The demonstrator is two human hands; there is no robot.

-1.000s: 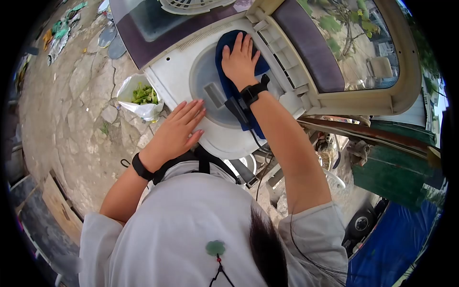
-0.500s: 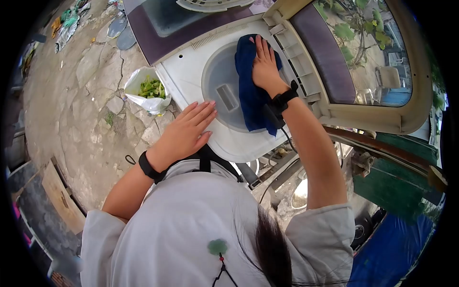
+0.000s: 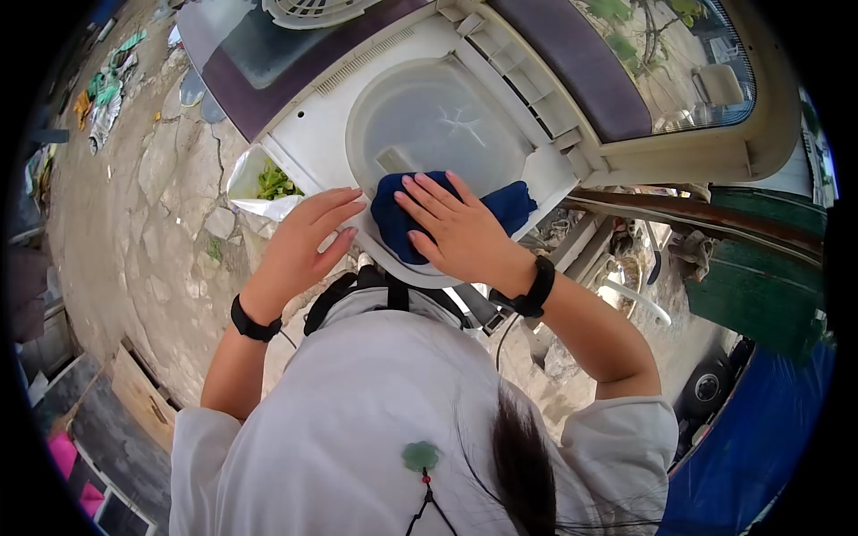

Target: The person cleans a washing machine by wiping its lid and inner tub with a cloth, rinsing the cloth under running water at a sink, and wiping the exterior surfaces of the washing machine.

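Observation:
A dark blue cloth (image 3: 393, 219) lies bunched over the near part of a round translucent lid (image 3: 420, 112), on the white top of a machine (image 3: 308, 147). My right hand (image 3: 460, 228) presses flat on the cloth, fingers stretched out and slightly apart. Beside the cloth, my left hand (image 3: 308, 237) is at the machine's near left edge with its fingers extended and nothing held. Whether its fingertips touch the edge I cannot tell.
The machine's raised cover (image 3: 706, 152) stands at the right. A white bag (image 3: 255, 183) with green leaves sits on the cracked ground at the left. A dark purple panel (image 3: 295, 89) lies beyond the white top. Blue sheeting (image 3: 760, 429) is at the lower right.
My right hand and the cloth have moved from the lid's far right part to its near edge. The cloth is more bunched. My left hand appears slightly lower and further left.

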